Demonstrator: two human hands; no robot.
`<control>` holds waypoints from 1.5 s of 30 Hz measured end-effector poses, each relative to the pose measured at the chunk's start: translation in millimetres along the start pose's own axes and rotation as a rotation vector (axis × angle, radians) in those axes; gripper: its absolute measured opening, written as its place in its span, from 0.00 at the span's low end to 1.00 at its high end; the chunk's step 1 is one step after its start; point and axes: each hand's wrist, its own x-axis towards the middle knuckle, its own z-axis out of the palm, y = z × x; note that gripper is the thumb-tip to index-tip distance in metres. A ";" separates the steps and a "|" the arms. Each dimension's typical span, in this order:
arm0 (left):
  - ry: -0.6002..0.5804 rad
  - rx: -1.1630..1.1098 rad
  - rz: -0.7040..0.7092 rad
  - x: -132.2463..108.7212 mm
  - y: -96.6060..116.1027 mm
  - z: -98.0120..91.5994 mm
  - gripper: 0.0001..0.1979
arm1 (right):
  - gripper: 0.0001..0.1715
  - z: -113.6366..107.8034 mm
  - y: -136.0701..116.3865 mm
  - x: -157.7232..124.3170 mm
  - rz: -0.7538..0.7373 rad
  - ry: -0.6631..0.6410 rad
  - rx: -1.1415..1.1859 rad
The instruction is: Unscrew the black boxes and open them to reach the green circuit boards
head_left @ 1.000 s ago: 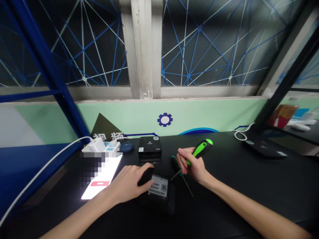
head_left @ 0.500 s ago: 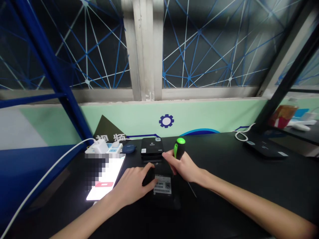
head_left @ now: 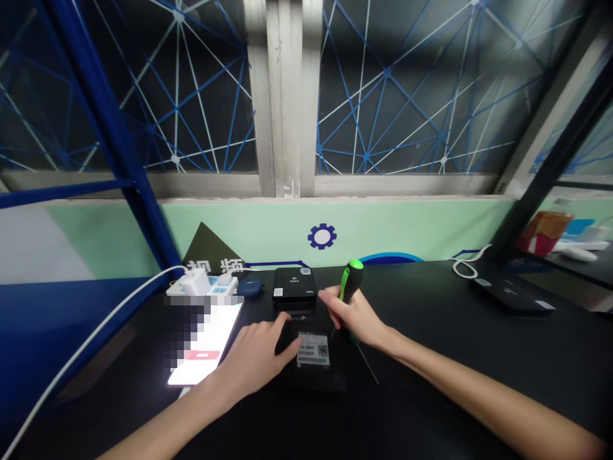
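Observation:
A flat black electronic box with a white barcode label lies on the dark table in front of me. My left hand grips its left side, thumb by the label and forefinger reaching to the far edge. In my right hand is a black and green screwdriver, nearly upright, leaning a little right. Its thin shaft comes down at the box's far right corner; I cannot make out the tip. Partly under my right hand lies a second tool, of which a thin metal shaft shows.
Just behind stands another black box. To the left are a lit phone, a dark blue case and a white power strip with a charger and cable. A flat black device lies at far right, near a white cable.
The screwdriver and my right hand have shifted slightly right, and the handle leans a little more. My left hand stays on the box. The whole view has moved slightly.

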 end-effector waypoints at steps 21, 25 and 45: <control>-0.058 -0.022 0.098 3.7 -5.9 -6.8 0.27 | 0.20 -29.2 13.3 -5.5 0.147 -0.188 0.354; -0.061 -0.035 0.107 3.8 -4.3 -8.9 0.27 | 0.18 -32.3 12.2 -5.9 0.132 -0.255 0.356; -0.086 -0.024 0.086 3.8 -3.5 -10.0 0.27 | 0.20 -17.8 16.6 -11.1 0.214 -0.192 0.367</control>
